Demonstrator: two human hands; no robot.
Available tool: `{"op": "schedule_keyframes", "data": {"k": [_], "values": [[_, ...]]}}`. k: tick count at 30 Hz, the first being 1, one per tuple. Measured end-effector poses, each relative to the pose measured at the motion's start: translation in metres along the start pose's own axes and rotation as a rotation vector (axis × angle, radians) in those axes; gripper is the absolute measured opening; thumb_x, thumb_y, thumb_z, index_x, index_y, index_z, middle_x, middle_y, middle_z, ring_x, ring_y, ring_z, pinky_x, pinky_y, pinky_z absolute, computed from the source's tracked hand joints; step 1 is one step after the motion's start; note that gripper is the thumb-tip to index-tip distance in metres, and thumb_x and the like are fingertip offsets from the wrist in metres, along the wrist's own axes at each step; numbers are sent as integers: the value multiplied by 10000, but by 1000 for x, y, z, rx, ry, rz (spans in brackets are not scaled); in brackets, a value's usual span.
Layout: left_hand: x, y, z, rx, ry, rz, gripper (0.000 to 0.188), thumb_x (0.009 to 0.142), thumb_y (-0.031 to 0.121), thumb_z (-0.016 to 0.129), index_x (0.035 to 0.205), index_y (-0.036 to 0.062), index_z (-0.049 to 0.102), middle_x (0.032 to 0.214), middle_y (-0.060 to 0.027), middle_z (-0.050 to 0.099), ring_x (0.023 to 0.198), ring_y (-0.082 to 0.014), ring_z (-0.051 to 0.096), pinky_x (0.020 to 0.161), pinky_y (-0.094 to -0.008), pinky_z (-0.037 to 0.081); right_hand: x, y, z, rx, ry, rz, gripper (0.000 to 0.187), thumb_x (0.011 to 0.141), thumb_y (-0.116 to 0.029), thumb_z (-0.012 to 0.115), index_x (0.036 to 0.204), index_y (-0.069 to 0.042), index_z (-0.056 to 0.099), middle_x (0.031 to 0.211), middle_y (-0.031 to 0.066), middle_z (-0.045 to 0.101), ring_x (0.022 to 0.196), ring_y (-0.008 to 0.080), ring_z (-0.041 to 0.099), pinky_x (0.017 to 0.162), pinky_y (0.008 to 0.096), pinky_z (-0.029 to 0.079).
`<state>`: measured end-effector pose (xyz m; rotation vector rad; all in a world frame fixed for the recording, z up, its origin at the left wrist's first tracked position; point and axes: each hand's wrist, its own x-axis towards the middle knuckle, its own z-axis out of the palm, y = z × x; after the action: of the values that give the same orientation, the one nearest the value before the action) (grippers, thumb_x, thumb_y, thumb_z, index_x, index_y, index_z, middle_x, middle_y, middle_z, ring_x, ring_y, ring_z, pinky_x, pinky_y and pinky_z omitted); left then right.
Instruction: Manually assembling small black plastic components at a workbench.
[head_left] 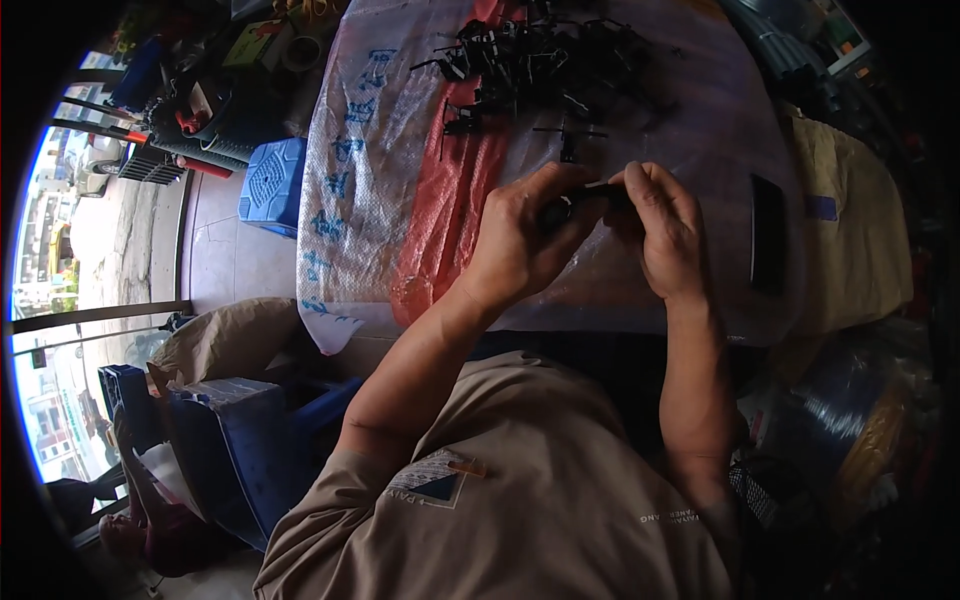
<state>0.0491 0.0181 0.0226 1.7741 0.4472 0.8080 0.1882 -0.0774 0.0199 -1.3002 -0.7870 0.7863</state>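
Observation:
Over the middle of the covered table, my left hand [530,228] and my right hand [664,222] are close together. Between them is a small black part [598,190], gripped by the fingers of both; its exact kind is too dark to make out. My left fingers curl round its near end, and my right thumb and fingertips pinch the other. Just beyond the hands a thin black piece with crossing arms [568,143] lies alone. Farther back spreads a tangled pile of black plastic-looking parts [540,65].
A translucent woven sheet [345,180] with a red stripe covers the table. A dark flat rectangle [768,235] lies at the right. Left are a blue plastic stool [273,185] and a blue chair [240,450]. A tan sack [855,220] stands right.

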Motion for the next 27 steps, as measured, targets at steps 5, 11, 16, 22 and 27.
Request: {"op": "schedule_keyframes", "data": {"k": [5,11,16,22,27], "values": [[-1,2,2,-68,-44,-44,239,837,33,660,1069,-17,637,875,-119,683,789,-171,679,700,-292,529,-13,7,-5,6,-45,-168,167,947,-137,578,1065,-28,626,904,24,609,775,92,575,693,228,478],[-2,0,12,-63,-22,45,215,820,16,659,1033,-5,644,860,-118,680,765,-186,687,669,-283,531,-16,14,-12,-60,-68,-264,159,928,-47,560,1072,-31,625,1020,37,602,853,109,592,741,236,496],[-4,1,16,131,31,212,151,788,7,664,937,5,643,816,-128,667,700,-247,683,615,-299,528,-17,14,-14,-114,-88,-327,172,921,-23,542,1076,-17,617,1035,48,601,850,108,588,748,238,494],[-9,-1,20,58,12,68,113,839,3,654,951,-17,655,835,-115,678,752,-140,643,663,-262,494,-20,22,-17,74,-77,-217,180,906,-70,559,1067,-11,612,970,47,611,799,97,571,714,238,489],[-15,-4,23,155,39,59,106,841,1,642,945,-16,652,845,-98,663,745,-122,624,667,-266,494,-18,30,-19,85,-91,-190,193,885,-78,554,1054,-7,615,954,25,609,795,74,549,710,221,462]]}}
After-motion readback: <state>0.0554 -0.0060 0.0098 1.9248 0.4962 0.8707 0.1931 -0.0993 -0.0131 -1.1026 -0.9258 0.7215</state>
